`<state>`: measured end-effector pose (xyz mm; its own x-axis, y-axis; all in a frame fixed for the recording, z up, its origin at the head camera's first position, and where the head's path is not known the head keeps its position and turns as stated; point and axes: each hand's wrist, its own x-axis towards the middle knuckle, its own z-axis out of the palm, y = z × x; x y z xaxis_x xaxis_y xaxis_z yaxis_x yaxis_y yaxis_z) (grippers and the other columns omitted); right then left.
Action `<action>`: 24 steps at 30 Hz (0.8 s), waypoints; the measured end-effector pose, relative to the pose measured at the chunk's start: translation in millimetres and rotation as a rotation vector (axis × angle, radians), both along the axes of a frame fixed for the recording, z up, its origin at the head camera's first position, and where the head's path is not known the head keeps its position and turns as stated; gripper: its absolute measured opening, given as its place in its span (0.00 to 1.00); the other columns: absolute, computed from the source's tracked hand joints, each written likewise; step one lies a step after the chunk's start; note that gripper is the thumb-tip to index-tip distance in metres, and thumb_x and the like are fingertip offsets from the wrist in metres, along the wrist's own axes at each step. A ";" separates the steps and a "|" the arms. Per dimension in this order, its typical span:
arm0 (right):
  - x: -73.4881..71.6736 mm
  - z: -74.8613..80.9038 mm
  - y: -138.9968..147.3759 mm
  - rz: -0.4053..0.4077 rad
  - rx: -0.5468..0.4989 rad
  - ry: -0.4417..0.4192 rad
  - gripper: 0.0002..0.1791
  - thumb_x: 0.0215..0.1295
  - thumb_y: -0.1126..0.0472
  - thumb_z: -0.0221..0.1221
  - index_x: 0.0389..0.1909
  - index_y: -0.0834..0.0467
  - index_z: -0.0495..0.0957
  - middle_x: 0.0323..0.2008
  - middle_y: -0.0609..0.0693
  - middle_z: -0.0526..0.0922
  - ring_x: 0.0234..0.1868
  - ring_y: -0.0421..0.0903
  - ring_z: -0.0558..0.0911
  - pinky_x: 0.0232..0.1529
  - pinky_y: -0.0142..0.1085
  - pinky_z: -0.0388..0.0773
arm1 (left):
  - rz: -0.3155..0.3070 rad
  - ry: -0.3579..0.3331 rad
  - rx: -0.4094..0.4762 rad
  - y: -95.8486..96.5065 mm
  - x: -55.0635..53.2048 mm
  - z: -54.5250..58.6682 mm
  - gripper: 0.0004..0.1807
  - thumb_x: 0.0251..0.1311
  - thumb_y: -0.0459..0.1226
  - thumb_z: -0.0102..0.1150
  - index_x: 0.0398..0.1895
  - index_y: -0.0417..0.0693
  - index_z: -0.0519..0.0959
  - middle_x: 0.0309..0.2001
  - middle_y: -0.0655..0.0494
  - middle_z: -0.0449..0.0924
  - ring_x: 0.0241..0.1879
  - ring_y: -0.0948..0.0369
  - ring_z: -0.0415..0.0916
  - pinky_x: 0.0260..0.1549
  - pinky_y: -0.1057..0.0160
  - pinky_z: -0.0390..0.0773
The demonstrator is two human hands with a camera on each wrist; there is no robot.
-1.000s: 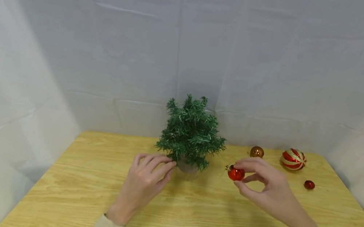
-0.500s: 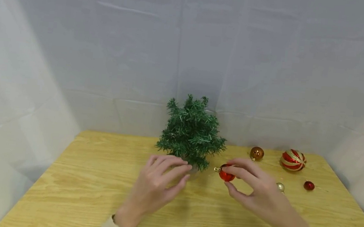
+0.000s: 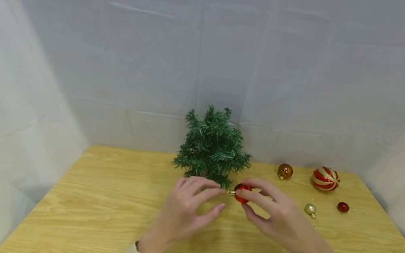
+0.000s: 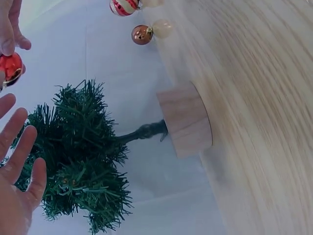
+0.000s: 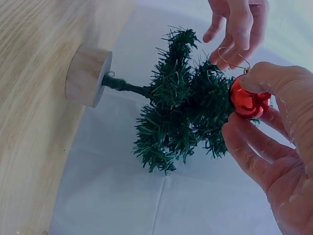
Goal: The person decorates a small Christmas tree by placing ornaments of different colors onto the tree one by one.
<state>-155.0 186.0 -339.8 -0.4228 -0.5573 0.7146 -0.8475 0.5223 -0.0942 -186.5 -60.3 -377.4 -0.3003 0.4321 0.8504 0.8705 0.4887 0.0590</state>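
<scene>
Between the thumb and fingers of my right hand (image 3: pixel 282 211) is a shiny red Christmas bauble (image 5: pixel 248 102), gripped with its gold cap towards the left. A thin gold wire loop rises from the cap in the right wrist view. My left hand (image 3: pixel 187 208) holds nothing; its fingertips are right at the cap and loop, thumb spread apart below. Just behind both hands stands a small artificial Christmas tree (image 3: pixel 213 148) with green branches. Its round wooden base (image 4: pixel 187 120) shows in the wrist views and is hidden behind the left hand in the head view.
On the right of the wooden table (image 3: pixel 107 207) lie a brown bauble (image 3: pixel 285 170), a large red-and-gold striped bauble (image 3: pixel 325 179), a small pale gold bauble (image 3: pixel 310 209) and a small dark red ornament (image 3: pixel 343 207). White cloth (image 3: pixel 224 55) hangs behind the table.
My right hand has carried the red bauble left, in front of the tree's right side. My left hand has moved right from the tree's base to the bauble's cap, uncovering nothing of the base.
</scene>
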 end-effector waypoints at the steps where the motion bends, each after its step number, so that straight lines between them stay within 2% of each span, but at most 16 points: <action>1: -0.3 -0.2 -0.5 0.005 0.000 0.004 0.18 0.77 0.51 0.50 0.51 0.55 0.85 0.56 0.54 0.83 0.48 0.46 0.85 0.42 0.22 0.81 | -0.001 0.005 0.006 0.9 -0.1 -0.1 0.15 0.55 0.44 0.73 0.45 0.52 0.87 0.45 0.57 0.88 0.46 0.61 0.82 0.42 0.63 0.76; 7: 0.1 -1.0 -3.1 0.014 0.016 0.018 0.19 0.77 0.51 0.49 0.51 0.55 0.85 0.55 0.55 0.83 0.47 0.46 0.85 0.40 0.22 0.81 | 0.011 0.021 0.022 4.2 0.4 -1.9 0.12 0.52 0.40 0.75 0.41 0.51 0.88 0.44 0.58 0.88 0.45 0.61 0.82 0.40 0.64 0.76; 11: 1.2 -1.6 -3.2 0.006 0.025 0.000 0.19 0.77 0.51 0.48 0.51 0.55 0.85 0.55 0.55 0.82 0.46 0.45 0.84 0.40 0.22 0.79 | 0.019 0.020 0.032 5.1 0.8 -2.6 0.08 0.53 0.36 0.72 0.38 0.51 0.88 0.44 0.58 0.88 0.45 0.61 0.83 0.41 0.63 0.77; 20: 1.6 -3.3 -4.2 -0.003 0.018 -0.026 0.16 0.75 0.53 0.49 0.48 0.55 0.83 0.55 0.53 0.81 0.48 0.44 0.81 0.45 0.25 0.78 | 0.010 0.015 0.078 3.6 0.4 -1.9 0.06 0.55 0.33 0.68 0.37 0.49 0.87 0.44 0.56 0.88 0.45 0.60 0.83 0.42 0.61 0.78; 24: 2.1 -4.3 -4.6 -0.023 0.030 -0.040 0.10 0.69 0.60 0.57 0.48 0.54 0.81 0.55 0.50 0.82 0.49 0.42 0.80 0.48 0.25 0.77 | 0.005 0.010 0.090 2.3 0.8 -1.7 0.06 0.56 0.34 0.67 0.37 0.49 0.87 0.44 0.56 0.88 0.44 0.60 0.83 0.42 0.62 0.78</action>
<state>-152.9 181.5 -344.2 -0.4636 -0.5677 0.6802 -0.8311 0.5447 -0.1119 -185.7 -58.0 -379.1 -0.2939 0.3523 0.8885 0.8687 0.4862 0.0946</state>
